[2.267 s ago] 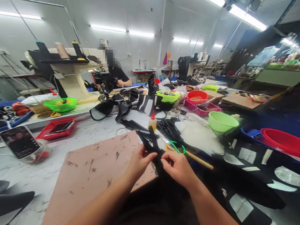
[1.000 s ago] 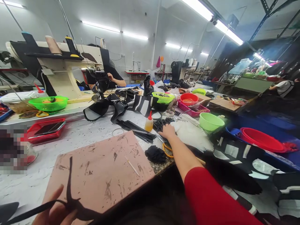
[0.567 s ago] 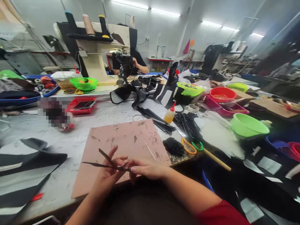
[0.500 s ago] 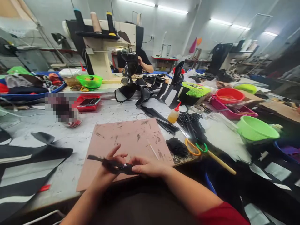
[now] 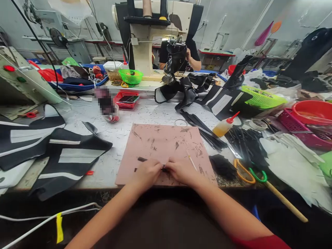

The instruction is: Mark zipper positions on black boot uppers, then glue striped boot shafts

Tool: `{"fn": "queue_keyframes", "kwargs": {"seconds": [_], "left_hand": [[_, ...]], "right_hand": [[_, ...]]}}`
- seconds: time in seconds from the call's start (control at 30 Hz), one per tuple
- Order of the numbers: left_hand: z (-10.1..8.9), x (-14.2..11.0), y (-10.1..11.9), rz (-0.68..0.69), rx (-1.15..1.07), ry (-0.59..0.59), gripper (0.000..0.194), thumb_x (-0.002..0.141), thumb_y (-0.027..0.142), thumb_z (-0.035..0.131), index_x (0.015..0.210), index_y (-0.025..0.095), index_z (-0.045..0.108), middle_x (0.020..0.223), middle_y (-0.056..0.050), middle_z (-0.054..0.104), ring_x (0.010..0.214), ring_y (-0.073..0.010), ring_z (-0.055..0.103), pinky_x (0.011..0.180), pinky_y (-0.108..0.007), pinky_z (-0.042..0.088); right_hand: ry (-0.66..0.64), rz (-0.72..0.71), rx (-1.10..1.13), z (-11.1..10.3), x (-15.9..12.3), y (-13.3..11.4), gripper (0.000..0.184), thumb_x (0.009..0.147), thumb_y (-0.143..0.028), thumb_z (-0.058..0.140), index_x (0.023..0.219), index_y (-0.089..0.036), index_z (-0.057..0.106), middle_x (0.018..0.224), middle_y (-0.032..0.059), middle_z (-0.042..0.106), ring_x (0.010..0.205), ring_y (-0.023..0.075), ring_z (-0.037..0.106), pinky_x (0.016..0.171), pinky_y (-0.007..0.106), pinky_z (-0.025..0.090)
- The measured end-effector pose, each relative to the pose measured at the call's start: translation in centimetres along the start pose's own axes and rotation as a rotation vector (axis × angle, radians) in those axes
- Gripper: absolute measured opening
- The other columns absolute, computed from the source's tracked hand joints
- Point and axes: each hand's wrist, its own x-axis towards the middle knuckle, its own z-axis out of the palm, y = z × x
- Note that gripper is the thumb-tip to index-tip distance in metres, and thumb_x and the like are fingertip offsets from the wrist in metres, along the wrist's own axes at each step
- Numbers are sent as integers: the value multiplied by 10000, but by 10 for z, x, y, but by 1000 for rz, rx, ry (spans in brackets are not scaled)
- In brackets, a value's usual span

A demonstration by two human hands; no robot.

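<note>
Low over the near part of a pink board (image 5: 166,141), my left hand (image 5: 148,172) and my right hand (image 5: 181,170) meet, fingertips close together. Both are closed on a narrow black strip (image 5: 142,159), which looks like leather or fabric. One end sticks out past my left hand, and a small dark bit shows between the fingertips; my fingers hide the rest. A thin white stick (image 5: 192,160) lies on the board beside my right hand. Just right of the board sits a pile of black pieces (image 5: 223,166).
Orange-handled scissors (image 5: 245,172), a glue bottle with a red tip (image 5: 225,126) and black strips (image 5: 203,128) lie to the right. Black panels with white bands (image 5: 75,148) cover the left. Behind stands a sewing machine (image 5: 141,45), with a person beyond it.
My hands have come down onto the board and drawn together, backs now upward; before, my left palm was turned up with the strip across it. The camera view has swung left.
</note>
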Motion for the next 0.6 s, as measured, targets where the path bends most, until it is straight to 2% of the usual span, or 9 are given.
{"fn": "queue_keyframes", "kwargs": {"seconds": [0.1, 0.27, 0.43, 0.6], "left_hand": [[9, 11, 2, 80, 25, -84, 210, 818, 104, 399, 824, 131, 607, 778, -80, 615, 748, -192, 557, 679, -306, 459], [11, 10, 0, 14, -47, -140, 215, 805, 114, 431, 903, 173, 613, 806, -61, 603, 770, -190, 545, 673, -289, 441], [0, 4, 4, -297, -218, -93, 173, 759, 103, 438, 781, 155, 602, 802, -64, 610, 785, -185, 548, 705, -286, 420], [-19, -3, -24, -592, -414, -122, 75, 679, 168, 526, 670, 173, 600, 662, -11, 614, 655, -154, 553, 600, -251, 407]], "right_hand": [[19, -14, -37, 5, -4, 1, 249, 827, -159, 414, 939, -209, 631, 861, 60, 613, 731, 167, 579, 638, 252, 411], [82, 11, 84, 18, -12, 5, 281, 825, -143, 406, 967, -228, 633, 910, 50, 586, 787, 148, 567, 710, 253, 440], [111, 86, 185, 22, -18, 7, 286, 848, -214, 422, 1025, -280, 636, 920, 38, 553, 741, 131, 568, 708, 260, 463], [89, 95, 208, 21, -19, 11, 271, 843, -226, 448, 1022, -280, 644, 934, 42, 525, 746, 131, 561, 721, 273, 467]]}}
